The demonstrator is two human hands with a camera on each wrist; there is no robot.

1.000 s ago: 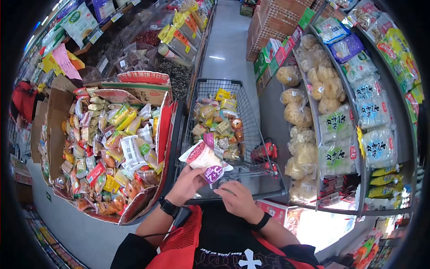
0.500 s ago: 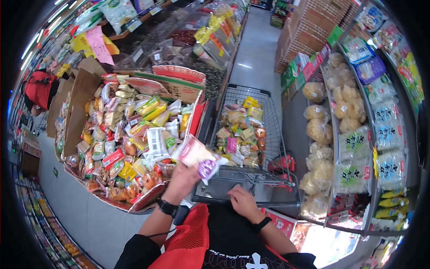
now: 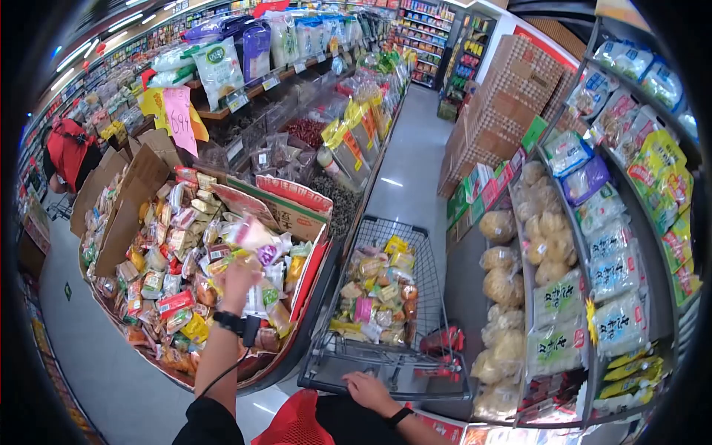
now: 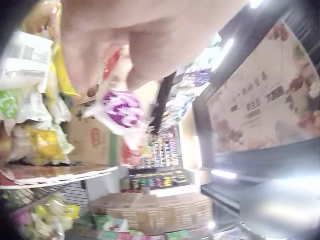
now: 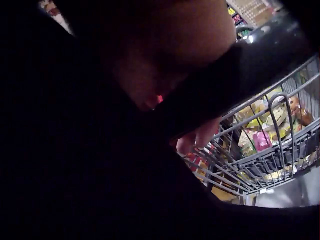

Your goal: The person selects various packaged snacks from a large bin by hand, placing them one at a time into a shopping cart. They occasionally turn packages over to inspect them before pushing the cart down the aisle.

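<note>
My left hand [image 3: 239, 282] is over the cardboard bin [image 3: 141, 178] of wrapped snacks, pinching a white and purple snack packet [image 3: 256, 239]. The left wrist view shows that packet [image 4: 120, 110] hanging below the fingers of my left hand [image 4: 145, 45]. At the cart's rear my right hand [image 3: 368, 391] rests on the dark handle bar [image 3: 319, 383]. In the right wrist view the fingers of my right hand [image 5: 197, 137] curl round the bar [image 5: 210, 95]. Wrapped snacks [image 3: 374, 293] lie in the cart.
Shelves of bagged goods [image 3: 560, 304] stand to the right of the cart. Stacked cartons [image 3: 497, 111] stand farther along the aisle [image 3: 400, 148]. A rack of bags [image 3: 274, 52] runs behind the bin. A person in red [image 3: 68, 148] is at the far left.
My left hand has moved left with the packet, from near the cart to over the bin. My right hand has come down onto the handle bar. The head view has shifted, showing more aisle.
</note>
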